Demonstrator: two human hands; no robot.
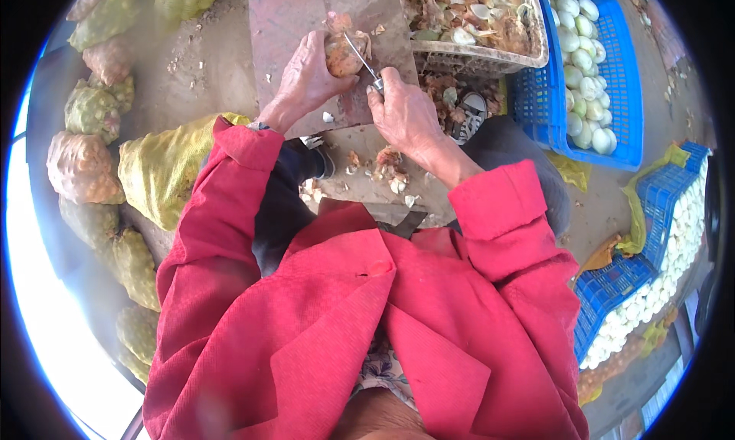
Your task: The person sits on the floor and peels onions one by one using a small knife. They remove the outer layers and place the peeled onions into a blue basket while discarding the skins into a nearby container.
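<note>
While right grip (409, 112) clasps knife (360, 56) | left grip (306, 76) holds onion (338, 56) at left and near sides | blade across it

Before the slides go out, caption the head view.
Left hand steadies an onion, right hand holds a knife to it; a blue crate of peeled onions stands at right.

We see a flat, pinkish-brown rectangular board (276, 19) bearing a small white peel scrap (328, 117); on the dusty grey-brown floor (191, 73) we find a bulging yellow mesh sack (164, 168) and papery brown-and-white onion skins (390, 163).
</note>
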